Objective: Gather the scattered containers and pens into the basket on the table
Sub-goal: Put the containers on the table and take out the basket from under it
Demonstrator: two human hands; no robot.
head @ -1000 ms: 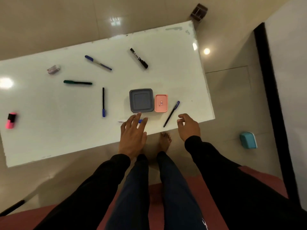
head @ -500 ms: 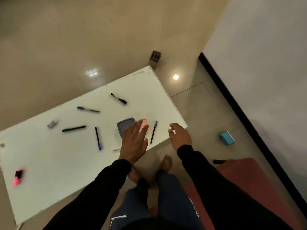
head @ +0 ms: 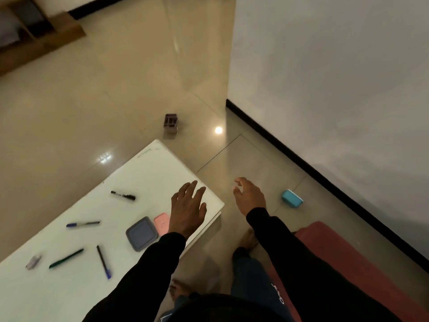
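On the white table [head: 148, 173] lie a grey square container [head: 141, 233], a pink container [head: 161, 222], a black marker [head: 123, 195], a blue-capped pen [head: 82, 224], a green pen [head: 66, 258], a dark pen with a blue tip [head: 103, 261] and a small clear item [head: 33, 261]. My left hand [head: 186, 208] hovers with straight fingers over the table's right corner, just right of the pink container, holding nothing. My right hand [head: 249, 196] hangs over the floor, fingers relaxed, empty. A teal container [head: 292, 198] lies on the floor to its right. A small dark basket-like holder [head: 171, 123] stands on the floor beyond the table.
A white wall with a black skirting [head: 325, 173] runs along the right. A red mat [head: 348, 263] lies under my right arm. My bare feet [head: 248, 239] stand beside the table's edge. A wooden shelf unit [head: 34, 31] sits far left at the back.
The view has swung up and to the right, so the table slid to the lower left. Both hands rose and moved forward; the left one passed beyond the pink container.
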